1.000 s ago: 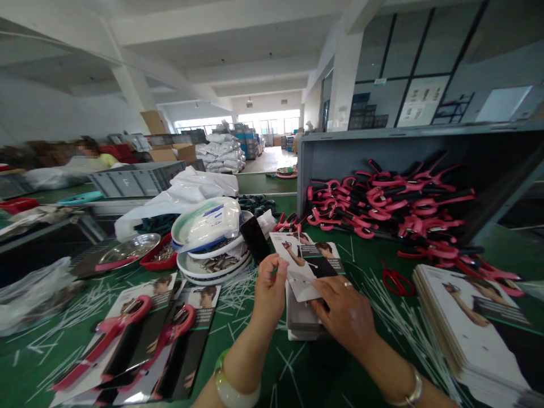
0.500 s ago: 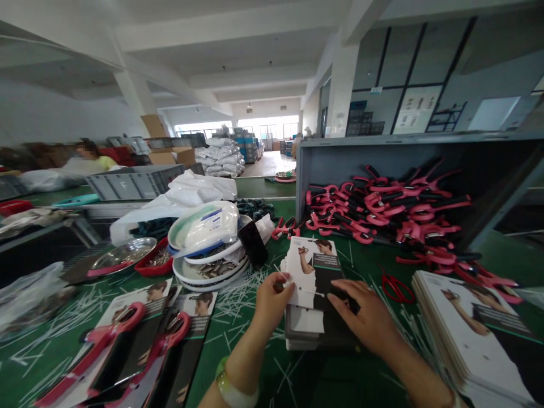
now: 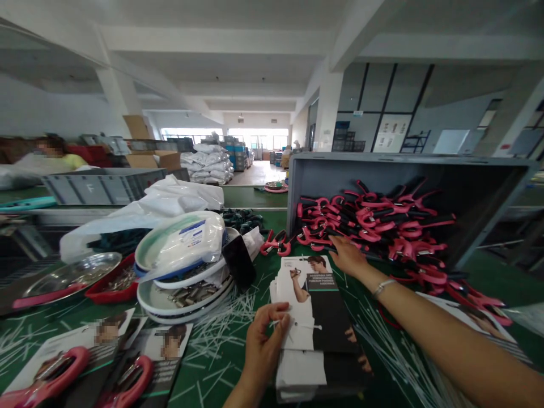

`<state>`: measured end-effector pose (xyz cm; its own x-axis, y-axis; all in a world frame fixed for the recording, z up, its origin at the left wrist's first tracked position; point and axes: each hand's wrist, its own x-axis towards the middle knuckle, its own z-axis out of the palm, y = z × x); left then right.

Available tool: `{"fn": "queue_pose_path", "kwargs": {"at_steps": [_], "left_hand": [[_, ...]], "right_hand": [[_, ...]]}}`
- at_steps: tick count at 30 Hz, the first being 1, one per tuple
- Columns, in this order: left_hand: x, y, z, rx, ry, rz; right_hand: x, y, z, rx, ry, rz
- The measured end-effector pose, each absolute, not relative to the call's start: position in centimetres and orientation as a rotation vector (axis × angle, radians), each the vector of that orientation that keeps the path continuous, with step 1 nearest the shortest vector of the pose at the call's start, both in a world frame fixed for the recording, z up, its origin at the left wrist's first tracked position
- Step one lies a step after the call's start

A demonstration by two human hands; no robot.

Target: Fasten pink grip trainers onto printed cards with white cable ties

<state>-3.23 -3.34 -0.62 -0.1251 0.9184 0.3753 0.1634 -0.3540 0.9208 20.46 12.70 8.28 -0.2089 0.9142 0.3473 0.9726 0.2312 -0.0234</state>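
Observation:
My left hand [image 3: 266, 340] is closed in a pinch at the left edge of a printed card [image 3: 329, 317], the top one of a stack. A thin white cable tie [image 3: 314, 326] lies across this card, its end sticking out near the middle. What exactly sits between the left fingertips is partly hidden. My right hand [image 3: 351, 259] reaches past the card's far edge with fingers stretched out, close to pink-and-black clippers [image 3: 317, 235] heaped at the mouth of a grey crate. Whether its fingertips touch them I cannot tell.
The grey crate [image 3: 408, 161] lies on its side at the right. Loose cable ties [image 3: 225, 317] are strewn left of the stack. Bowls of metal parts [image 3: 170, 311], a phone [image 3: 240, 263] and clippers on cards [image 3: 131, 379] stand left. Another card pile [image 3: 480, 323] lies partly behind my right forearm.
My right hand has left the card and moved forward to the clippers by the crate. My left hand stays at the card's left edge. The whole view has shifted.

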Motion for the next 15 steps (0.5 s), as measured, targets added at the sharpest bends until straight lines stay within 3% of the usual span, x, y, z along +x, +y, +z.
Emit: {"fn": "queue_pose_path", "kwargs": {"at_steps": [7,15], "left_hand": [[-4.3,-3.1,-1.2,1.693,1.019,1.443],[-4.8,-3.1,-0.8,1.816,1.02,1.35]], "right_hand": [[16.6,20.8,8.7,-1.777,-2.293,-0.341],[19.0,18.6,9.2,-1.655,-2.075,-0.038]]}}
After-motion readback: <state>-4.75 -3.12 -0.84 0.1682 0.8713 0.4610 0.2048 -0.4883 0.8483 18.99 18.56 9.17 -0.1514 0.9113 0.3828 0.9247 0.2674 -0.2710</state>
